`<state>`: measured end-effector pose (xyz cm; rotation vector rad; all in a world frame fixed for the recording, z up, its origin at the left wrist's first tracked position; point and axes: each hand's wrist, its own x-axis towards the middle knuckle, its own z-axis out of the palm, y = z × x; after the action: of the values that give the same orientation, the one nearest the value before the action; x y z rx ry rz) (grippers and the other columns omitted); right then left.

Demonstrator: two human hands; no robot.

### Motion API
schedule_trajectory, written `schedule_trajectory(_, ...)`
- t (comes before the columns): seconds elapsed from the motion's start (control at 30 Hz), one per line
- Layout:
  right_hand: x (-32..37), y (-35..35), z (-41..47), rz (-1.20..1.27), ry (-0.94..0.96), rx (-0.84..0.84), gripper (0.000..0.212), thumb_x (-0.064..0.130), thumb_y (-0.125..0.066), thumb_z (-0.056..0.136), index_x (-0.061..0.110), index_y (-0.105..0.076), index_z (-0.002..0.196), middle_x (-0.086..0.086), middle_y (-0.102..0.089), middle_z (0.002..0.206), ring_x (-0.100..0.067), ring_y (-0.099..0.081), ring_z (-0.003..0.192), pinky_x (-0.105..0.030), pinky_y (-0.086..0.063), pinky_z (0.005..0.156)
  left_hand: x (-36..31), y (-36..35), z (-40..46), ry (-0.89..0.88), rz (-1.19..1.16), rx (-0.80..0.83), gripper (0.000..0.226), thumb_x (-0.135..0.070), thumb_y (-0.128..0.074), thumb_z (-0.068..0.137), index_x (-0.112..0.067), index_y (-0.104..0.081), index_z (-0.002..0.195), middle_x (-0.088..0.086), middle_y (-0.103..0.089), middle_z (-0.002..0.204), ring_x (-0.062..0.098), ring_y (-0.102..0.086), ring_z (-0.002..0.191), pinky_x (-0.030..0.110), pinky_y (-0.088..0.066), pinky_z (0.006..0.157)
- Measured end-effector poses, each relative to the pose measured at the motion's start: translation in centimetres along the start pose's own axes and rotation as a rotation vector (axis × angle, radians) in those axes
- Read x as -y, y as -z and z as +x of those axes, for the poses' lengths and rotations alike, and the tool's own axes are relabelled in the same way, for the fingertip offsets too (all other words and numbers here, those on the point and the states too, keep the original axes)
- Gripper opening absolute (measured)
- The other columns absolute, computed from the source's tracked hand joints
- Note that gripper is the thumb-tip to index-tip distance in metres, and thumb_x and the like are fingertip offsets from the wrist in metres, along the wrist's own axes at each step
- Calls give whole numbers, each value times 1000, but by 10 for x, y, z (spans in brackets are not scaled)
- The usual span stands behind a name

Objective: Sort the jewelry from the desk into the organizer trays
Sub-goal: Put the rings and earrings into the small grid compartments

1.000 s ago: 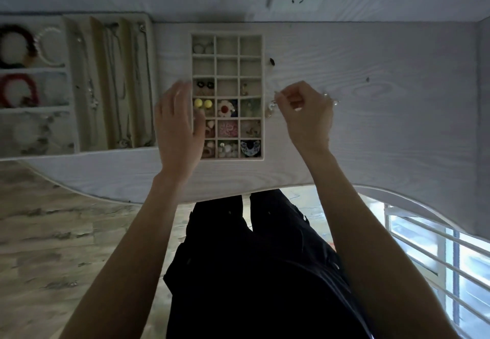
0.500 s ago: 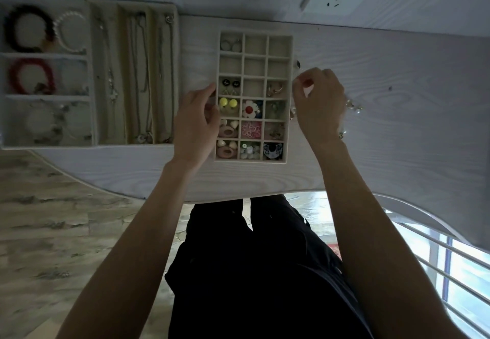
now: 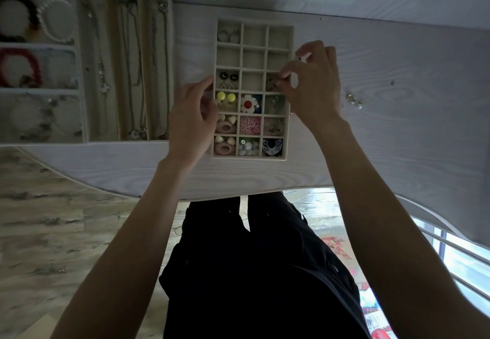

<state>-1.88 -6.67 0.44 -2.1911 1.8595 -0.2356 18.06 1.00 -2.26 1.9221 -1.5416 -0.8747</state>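
At the far left sits the bracelet tray (image 3: 79, 68), its edge cut off by the frame, with a dark bracelet (image 3: 18, 14), a pearl bracelet (image 3: 57, 20) and a red bracelet (image 3: 20, 66) in its sections. Beside it, the long slots hold necklaces (image 3: 132, 68) laid lengthwise.

The left hand (image 3: 192, 118) rests against the left wall of the small grid tray (image 3: 290, 30), fingers curled loosely at its rim; whether it actually grips the wall or only steadies it cannot be told. The tray's lower compartments are filled, among them yellow studs (image 3: 225, 97) and a white flower piece (image 3: 249, 103); the top rows are mostly bare.

The right hand (image 3: 315, 86) hovers over the tray's right column, thumb and forefinger pinched together over the third compartment down, apparently on a small earring (image 3: 273, 83). It looks like a placing step. To do it well, the pinch should lower into that one cell before parting, with the left hand keeping the tray from sliding, so the piece does not bounce into a neighbouring cell.

Further right, loose jewelry (image 3: 354, 99) lies on the desk (image 3: 411, 73), well apart from the tray.

The item in the pinch is largely masked by fingers and dim light; its shape is unclear. The right palm hides part of the tray's right rim.
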Motion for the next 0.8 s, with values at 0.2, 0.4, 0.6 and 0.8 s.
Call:
schedule_trajectory(0.2,13,-1,1,-204,-70,6,17,25,-63,86,13,-73,91,-5,-52,117,-25,-42,112,-30,-33,87,0,0,0,6,-7,-4,38,-13,-51,96,-12,-50,134,6,-56,121,4,-57,87,9,-44,83)
schedule_trajectory(0.4,12,4,4,-186,-26,63,12,16,-64,84,18,-73,92,-6,-51,121,-26,-41,114,-28,-30,86,0,1,-2,-12,-17,-14,36,-12,-51,96,-10,-51,133,6,-56,120,1,-53,88,2,-39,83)
schedule_trajectory(0.6,12,8,8,-175,-37,124,14,20,-63,85,20,-75,93,-4,-47,124,-26,-37,118,-26,-27,86,0,1,-2,1,-23,-15,37,-14,-51,97,-12,-50,134,4,-55,122,0,-51,93,8,-41,88)
schedule_trajectory(0.8,12,6,5,-185,-17,70,21,18,-54,89,13,-74,93,-8,-49,124,-29,-40,116,-31,-32,86,1,0,-1,-3,-14,-21,36,-13,-50,97,-11,-51,133,5,-55,121,-2,-49,93,-2,-35,83)
